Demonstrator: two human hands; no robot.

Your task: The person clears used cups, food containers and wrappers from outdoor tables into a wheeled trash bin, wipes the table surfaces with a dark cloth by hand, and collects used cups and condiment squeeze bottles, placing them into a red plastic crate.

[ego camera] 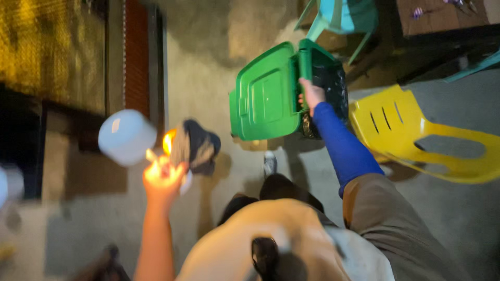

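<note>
From my seat, the green bin (271, 93) is the main risk: its lid hangs open and could swing while my right hand (311, 94) grips the rim, fingers clamped there. My left hand (162, 179) is closed on a crumpled dark wrapper (195, 145), well left of the bin; overexposed glare hides the fingertips, and it might drop short.
</note>
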